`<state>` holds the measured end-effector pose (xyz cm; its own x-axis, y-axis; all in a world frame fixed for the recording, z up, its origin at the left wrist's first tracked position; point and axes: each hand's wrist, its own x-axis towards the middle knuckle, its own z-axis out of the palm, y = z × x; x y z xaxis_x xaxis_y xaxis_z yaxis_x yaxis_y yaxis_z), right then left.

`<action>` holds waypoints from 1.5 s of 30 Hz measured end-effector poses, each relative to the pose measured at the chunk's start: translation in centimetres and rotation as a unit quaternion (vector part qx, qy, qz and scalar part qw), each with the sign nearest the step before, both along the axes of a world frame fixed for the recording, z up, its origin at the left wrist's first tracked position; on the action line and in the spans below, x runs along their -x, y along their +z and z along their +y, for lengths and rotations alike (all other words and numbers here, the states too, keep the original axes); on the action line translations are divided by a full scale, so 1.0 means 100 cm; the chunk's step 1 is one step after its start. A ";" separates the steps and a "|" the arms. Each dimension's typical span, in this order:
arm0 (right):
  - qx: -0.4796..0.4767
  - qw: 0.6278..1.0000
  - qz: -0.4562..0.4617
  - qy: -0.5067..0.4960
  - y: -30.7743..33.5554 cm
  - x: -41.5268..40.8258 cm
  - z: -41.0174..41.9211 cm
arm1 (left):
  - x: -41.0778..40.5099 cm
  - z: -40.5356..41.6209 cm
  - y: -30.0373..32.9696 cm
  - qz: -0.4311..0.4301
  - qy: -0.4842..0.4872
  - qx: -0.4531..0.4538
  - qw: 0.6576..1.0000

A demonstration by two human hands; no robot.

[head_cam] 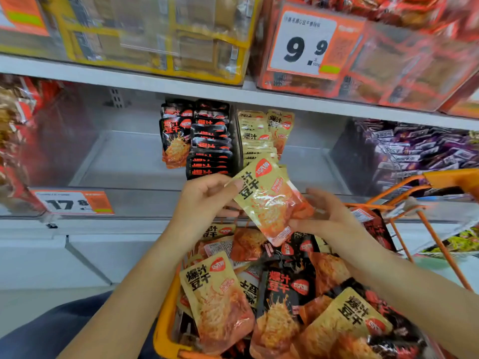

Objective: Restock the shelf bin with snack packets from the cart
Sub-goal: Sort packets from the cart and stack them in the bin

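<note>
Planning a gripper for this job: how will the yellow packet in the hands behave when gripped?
The yellow packet is probably floppy: its film crinkles between the left hand and right hand. Its glossy surface looks slippery. Likely light, since fingertips alone hold it.

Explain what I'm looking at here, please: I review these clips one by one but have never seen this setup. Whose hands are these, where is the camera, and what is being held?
There is no machine here. A person wears one wide-angle camera on the head, looking forward and down, so you see their own hands. The left hand and right hand together hold a yellow snack packet, tilted, in front of a store shelf. Below them is an orange cart full of mixed yellow and black packets. On the shelf, black packets stand in rows beside yellow packets, with bare shelf on both sides. A price tag reading 9.9 hangs on the shelf above.
</note>
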<state>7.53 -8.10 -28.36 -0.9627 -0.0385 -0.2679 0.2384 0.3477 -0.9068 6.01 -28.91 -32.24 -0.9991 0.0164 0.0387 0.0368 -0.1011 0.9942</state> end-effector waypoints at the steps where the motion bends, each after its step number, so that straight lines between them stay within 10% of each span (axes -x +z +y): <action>1: -0.054 0.997 0.040 0.021 0.003 0.004 -0.001 | 0.000 0.000 0.001 0.012 0.015 0.011 1.000; 6: -0.060 0.987 0.079 0.122 0.009 0.023 -0.015 | -0.003 0.006 -0.003 0.079 0.045 0.081 0.993; 14: 0.014 0.987 0.110 -0.119 0.009 0.095 0.025 | 0.009 -0.007 -0.028 0.192 0.123 0.508 0.831; 32: -0.162 0.981 0.030 -0.099 -0.090 0.306 0.018 | 0.011 0.000 -0.030 0.172 0.086 0.566 0.802; 45: -0.295 0.939 0.076 -0.159 -0.100 0.285 -0.012 | 0.013 -0.001 -0.032 0.172 0.087 0.571 0.798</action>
<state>-20.93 -9.29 -38.35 -0.9289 0.3701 -0.0110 0.2991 0.7325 -0.6115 4.72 -28.98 -35.41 -0.9237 0.0992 0.3701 0.2418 0.9002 0.3623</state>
